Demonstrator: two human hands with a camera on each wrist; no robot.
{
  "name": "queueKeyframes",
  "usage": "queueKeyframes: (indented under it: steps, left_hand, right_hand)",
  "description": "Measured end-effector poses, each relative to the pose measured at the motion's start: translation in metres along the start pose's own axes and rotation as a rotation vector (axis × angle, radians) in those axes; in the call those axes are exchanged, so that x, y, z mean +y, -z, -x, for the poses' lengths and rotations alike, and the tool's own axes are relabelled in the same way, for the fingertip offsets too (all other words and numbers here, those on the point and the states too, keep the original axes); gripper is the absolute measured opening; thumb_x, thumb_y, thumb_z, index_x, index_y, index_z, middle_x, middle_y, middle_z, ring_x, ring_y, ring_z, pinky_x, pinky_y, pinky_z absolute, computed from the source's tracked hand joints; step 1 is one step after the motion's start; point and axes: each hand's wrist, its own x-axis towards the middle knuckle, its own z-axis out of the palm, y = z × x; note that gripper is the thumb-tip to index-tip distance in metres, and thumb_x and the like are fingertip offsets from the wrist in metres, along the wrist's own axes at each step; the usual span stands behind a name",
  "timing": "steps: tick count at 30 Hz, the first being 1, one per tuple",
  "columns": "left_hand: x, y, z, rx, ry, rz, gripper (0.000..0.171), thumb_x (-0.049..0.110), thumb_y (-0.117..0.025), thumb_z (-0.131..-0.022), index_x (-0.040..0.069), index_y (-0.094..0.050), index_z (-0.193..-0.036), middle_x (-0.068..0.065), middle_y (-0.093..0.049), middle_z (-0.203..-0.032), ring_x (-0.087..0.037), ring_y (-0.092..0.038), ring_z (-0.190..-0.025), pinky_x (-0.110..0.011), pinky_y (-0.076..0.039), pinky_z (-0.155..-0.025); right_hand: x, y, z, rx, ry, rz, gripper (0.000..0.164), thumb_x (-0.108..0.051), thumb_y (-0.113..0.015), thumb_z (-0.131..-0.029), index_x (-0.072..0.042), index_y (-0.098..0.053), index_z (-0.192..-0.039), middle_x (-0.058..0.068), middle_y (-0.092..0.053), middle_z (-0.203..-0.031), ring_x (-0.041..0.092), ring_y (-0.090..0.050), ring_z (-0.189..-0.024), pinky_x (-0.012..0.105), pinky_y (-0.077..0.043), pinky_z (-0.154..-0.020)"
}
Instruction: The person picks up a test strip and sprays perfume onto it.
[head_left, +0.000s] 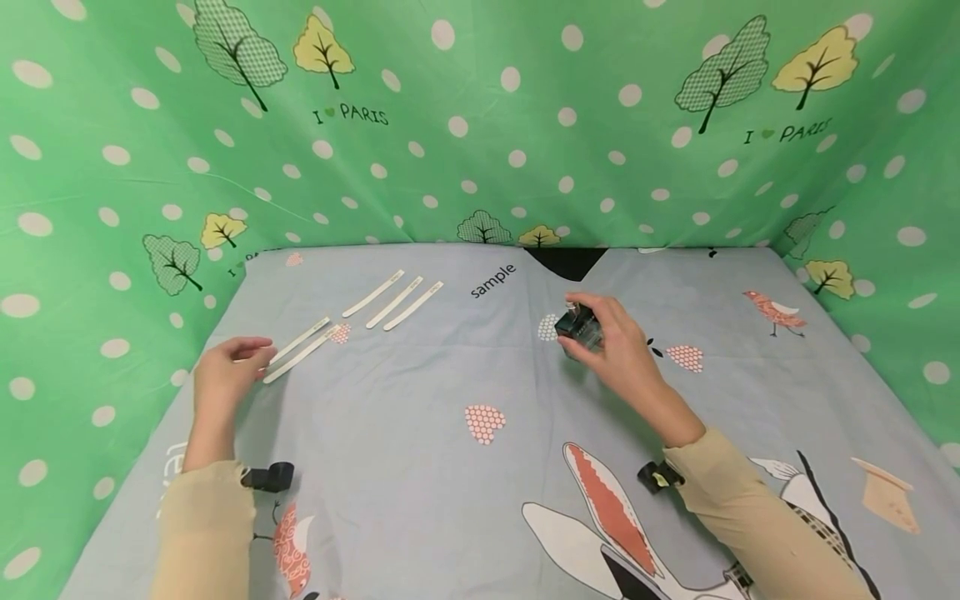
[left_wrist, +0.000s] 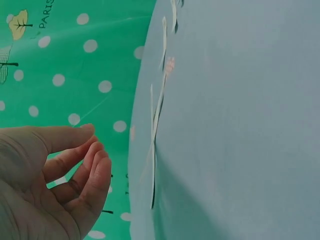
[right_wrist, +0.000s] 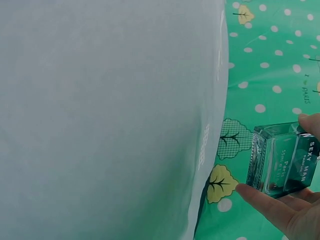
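Observation:
My left hand hovers at the left side of the table, fingers loosely bent toward the thumb. Two thin white paper test strips lie side by side by its fingertips; the left wrist view shows nothing between those fingers. Farther back, three more white strips lie slanted in a row, with small print on their far ends. To the right, my right hand grips a clear and dark glass perfume bottle above the cloth. Its lettering reads "SEXY MAN", and the index finger reaches the spray top.
A grey-blue printed cloth covers the table, with hearts, birds and a rabbit in its pattern. Green dotted curtains enclose the back and both sides. Dark wrist cameras are worn near both sleeves.

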Motion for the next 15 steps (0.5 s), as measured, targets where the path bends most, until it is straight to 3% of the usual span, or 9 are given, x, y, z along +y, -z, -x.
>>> queueKeyframes:
  steps: [4, 11, 15]
  left_hand:
    - [0.006, -0.002, -0.001, -0.002, -0.023, 0.006, 0.042, 0.029, -0.063, -0.097, -0.001, -0.064, -0.127, 0.014, -0.063, -0.082, 0.012, -0.059, -0.059, -0.009, -0.048, -0.058]
    - [0.02, -0.007, -0.002, -0.006, -0.024, 0.022, 0.041, 0.028, -0.062, -0.097, 0.0, -0.064, -0.127, -0.017, -0.069, -0.108, 0.013, -0.056, -0.061, -0.009, -0.051, -0.06]
    - [0.028, -0.01, -0.002, -0.011, -0.003, 0.027, 0.041, 0.029, -0.062, -0.097, 0.001, -0.064, -0.128, -0.018, -0.068, -0.112, 0.013, -0.056, -0.062, -0.011, -0.053, -0.063]
  right_hand:
    - [0.0, 0.0, 0.0, 0.0, -0.001, 0.0, 0.059, -0.021, -0.081, -0.084, -0.015, -0.052, -0.136, 0.013, -0.06, -0.127, 0.031, -0.059, -0.115, 0.05, -0.054, -0.09]
    - [0.0, 0.0, 0.0, -0.002, -0.002, 0.006, 0.058, -0.021, -0.081, -0.085, -0.015, -0.052, -0.135, 0.013, -0.06, -0.127, 0.03, -0.059, -0.115, 0.05, -0.054, -0.09]
    - [-0.001, 0.001, 0.0, -0.004, -0.009, 0.005, 0.059, -0.021, -0.081, -0.085, -0.016, -0.053, -0.136, 0.013, -0.06, -0.128, 0.031, -0.059, -0.117, 0.051, -0.053, -0.092]
